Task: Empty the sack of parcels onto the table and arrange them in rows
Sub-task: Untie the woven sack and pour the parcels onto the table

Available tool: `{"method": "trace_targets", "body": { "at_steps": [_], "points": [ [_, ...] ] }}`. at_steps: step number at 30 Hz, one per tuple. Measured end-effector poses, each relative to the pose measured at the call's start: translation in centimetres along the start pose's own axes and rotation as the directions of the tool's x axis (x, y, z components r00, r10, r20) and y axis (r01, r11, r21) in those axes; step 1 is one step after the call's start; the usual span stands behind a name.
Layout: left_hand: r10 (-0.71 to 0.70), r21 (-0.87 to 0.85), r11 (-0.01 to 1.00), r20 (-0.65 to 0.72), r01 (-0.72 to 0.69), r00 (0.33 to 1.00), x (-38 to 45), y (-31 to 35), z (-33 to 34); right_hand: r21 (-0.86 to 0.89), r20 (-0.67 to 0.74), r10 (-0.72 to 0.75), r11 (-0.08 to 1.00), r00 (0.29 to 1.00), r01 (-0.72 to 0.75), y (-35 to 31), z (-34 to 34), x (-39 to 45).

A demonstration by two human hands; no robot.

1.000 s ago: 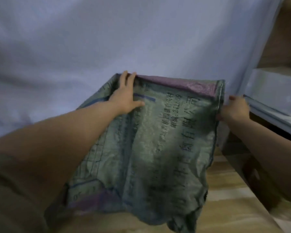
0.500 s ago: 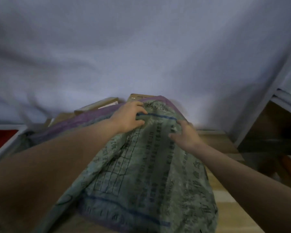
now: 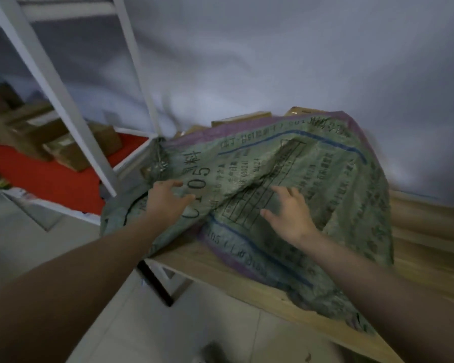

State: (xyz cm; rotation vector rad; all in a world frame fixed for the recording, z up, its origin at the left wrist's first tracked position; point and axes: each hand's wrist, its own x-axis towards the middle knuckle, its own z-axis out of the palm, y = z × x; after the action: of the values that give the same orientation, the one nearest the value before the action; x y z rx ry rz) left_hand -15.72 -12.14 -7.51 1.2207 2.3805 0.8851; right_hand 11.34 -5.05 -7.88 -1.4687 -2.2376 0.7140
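Observation:
A green woven sack (image 3: 325, 179) with purple bands and black print lies draped over a lumpy heap on the wooden table (image 3: 430, 247). Brown cardboard parcels (image 3: 240, 119) peek out along its far edge; the rest of the heap is hidden under the cloth. My left hand (image 3: 165, 203) hovers on the sack's left end near the table corner, fingers curved and apart. My right hand (image 3: 291, 213) lies spread on the sack's middle fold. Neither hand has cloth pinched in it.
A white metal rack (image 3: 63, 100) stands at the left, its red shelf (image 3: 50, 176) carrying several cardboard boxes (image 3: 71, 150). White cloth (image 3: 299, 61) hangs behind the table. Grey floor tiles (image 3: 168, 323) and a black table leg (image 3: 155, 284) lie below the near edge.
The sack, held up by both hands a second ago, has come down over the heap. Both hands have let go and slid nearer along it; my view has swung left.

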Motion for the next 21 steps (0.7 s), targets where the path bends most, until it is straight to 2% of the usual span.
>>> {"method": "trace_targets", "body": {
  "at_steps": [4, 10, 14, 17, 19, 21],
  "points": [
    [-0.145, 0.013, 0.989, 0.067, 0.144, 0.987, -1.1, -5.2, -0.9, -0.032, 0.022, -0.028, 0.999, 0.999, 0.029, -1.5, 2.0, -0.6],
    [-0.257, 0.087, 0.964, 0.081, 0.25, 0.963, 0.3, -10.7, -1.8, -0.076, -0.015, -0.08, 0.994, 0.997, 0.079, -5.7, 4.6, 1.5],
    [-0.323, 0.124, 0.941, 0.043, 0.316, 0.945, 1.9, -14.1, -2.9, -0.212, -0.011, -0.201, 0.958, 0.979, 0.194, -9.7, 8.3, 2.9],
    [-0.405, 0.099, 0.91, 0.004, 0.403, 0.914, 2.9, -17.8, -3.2, -0.379, -0.013, -0.33, 0.875, 0.944, 0.301, -12.5, 11.7, 4.1],
    [-0.437, 0.048, 0.895, -0.106, 0.444, 0.893, 3.6, -20.6, -3.0, -0.444, 0.007, -0.355, 0.836, 0.935, 0.321, -13.9, 13.6, 4.9],
    [-0.489, 0.047, 0.869, -0.071, 0.492, 0.87, 4.6, -23.1, -3.1, -0.465, 0.005, -0.361, 0.825, 0.933, 0.321, -14.8, 15.2, 5.8]
  ]
}}
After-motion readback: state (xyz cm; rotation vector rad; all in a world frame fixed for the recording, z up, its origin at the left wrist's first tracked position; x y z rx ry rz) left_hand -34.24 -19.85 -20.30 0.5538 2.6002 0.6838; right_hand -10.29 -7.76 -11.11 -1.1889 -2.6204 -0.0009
